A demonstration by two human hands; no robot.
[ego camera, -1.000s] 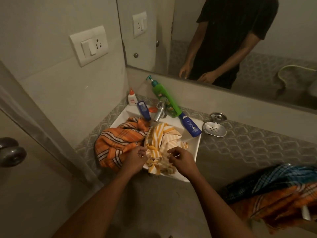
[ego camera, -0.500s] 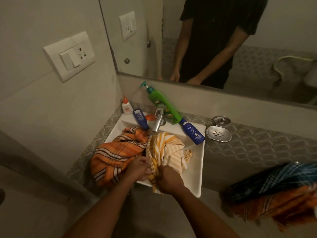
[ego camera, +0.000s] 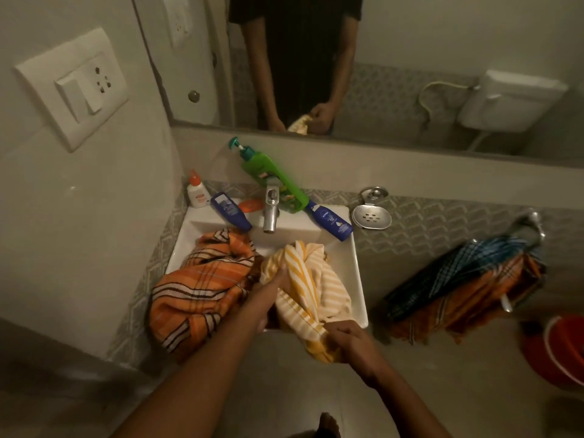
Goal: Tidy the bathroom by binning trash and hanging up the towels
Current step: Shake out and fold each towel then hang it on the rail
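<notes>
A yellow-and-white striped towel lies bunched in the white sink. My right hand grips its near end at the sink's front edge. My left hand reaches into the folds on the towel's left side, fingers partly hidden by cloth. An orange plaid towel is draped over the sink's left rim. On the right wall, a blue checked towel and an orange one hang from a metal holder.
Behind the tap stand a green pump bottle, two blue bottles and a small white bottle. A steel soap dish is on the wall. A red bucket sits at the lower right.
My right hand has pulled the striped towel's end toward me and to the right. My left hand has slid further into the towel. The view has tilted closer to the sink.
</notes>
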